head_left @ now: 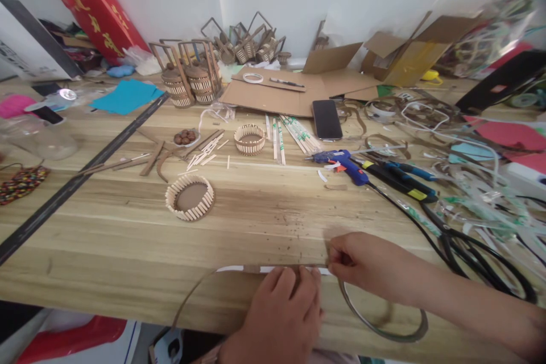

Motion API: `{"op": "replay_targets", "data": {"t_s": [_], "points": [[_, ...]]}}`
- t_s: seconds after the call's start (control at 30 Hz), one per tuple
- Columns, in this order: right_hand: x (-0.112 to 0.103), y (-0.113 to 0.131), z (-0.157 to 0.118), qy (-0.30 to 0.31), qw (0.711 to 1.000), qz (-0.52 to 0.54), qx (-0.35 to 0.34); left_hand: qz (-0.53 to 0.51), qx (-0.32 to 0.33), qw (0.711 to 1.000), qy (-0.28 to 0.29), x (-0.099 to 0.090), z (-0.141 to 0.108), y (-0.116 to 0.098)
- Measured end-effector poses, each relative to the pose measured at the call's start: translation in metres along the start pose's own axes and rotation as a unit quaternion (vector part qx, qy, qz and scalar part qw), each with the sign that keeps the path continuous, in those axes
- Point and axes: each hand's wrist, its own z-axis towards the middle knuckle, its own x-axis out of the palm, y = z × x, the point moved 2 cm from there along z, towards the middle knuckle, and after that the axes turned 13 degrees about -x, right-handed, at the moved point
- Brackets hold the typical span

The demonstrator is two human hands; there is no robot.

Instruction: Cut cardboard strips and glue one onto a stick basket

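Observation:
A long, thin brown strip with white stretches along it (230,268) lies near the table's front edge. My left hand (281,310) rests on its middle, fingers laid forward and pressing it to the tabletop. Just to the right, my right hand (362,264) is closed, thumb against curled fingers, pinching the strip. Beyond that hand, the strip curves into a loose loop (396,334). Its left end bends down over the table edge. Farther in stand two round rings of short wooden sticks, a larger one (169,196) with a brown base and a smaller one (249,151).
A blue glue gun (341,162), pliers (409,170) and black-handled scissors (490,267) lie at right among tangled strips. A phone (327,119), loose sticks (205,153) and a bowl of brown beads (186,137) sit farther back. Small stick baskets (177,88) and cardboard (273,96) line the wall.

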Motion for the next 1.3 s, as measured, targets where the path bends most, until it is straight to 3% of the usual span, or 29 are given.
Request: {"op": "replay_targets", "data": {"t_s": [0.1,0.33,0.47,0.6,0.83,1.0,1.13,1.3], "points": [[-0.001,0.005,-0.001,-0.005,0.999,-0.038,0.009,-0.015,-0.007,0.999,0.052,-0.001,0.007,-0.001],[-0.002,0.011,-0.002,-0.006,0.996,-0.086,0.013,-0.023,-0.031,0.998,0.040,-0.001,0.017,-0.005],[-0.003,0.009,-0.004,-0.009,0.998,-0.055,-0.028,-0.046,-0.062,0.994,0.083,-0.013,0.027,0.004],[-0.008,0.014,-0.016,-0.047,0.996,-0.040,-0.067,-0.111,-0.092,0.985,0.091,-0.027,0.039,0.017],[-0.011,0.028,-0.035,-0.162,0.971,-0.115,-0.134,-0.328,-0.184,0.918,0.125,-0.037,0.062,0.028],[-0.005,0.030,-0.038,-0.192,0.953,-0.170,-0.160,-0.374,-0.208,0.886,0.181,-0.042,0.071,0.028],[-0.007,0.032,-0.043,-0.206,0.951,-0.152,-0.170,-0.406,-0.217,0.874,0.156,-0.040,0.070,0.027],[-0.004,0.038,-0.051,-0.277,0.940,-0.081,-0.180,-0.454,-0.254,0.852,0.057,-0.045,0.068,0.032]]}}
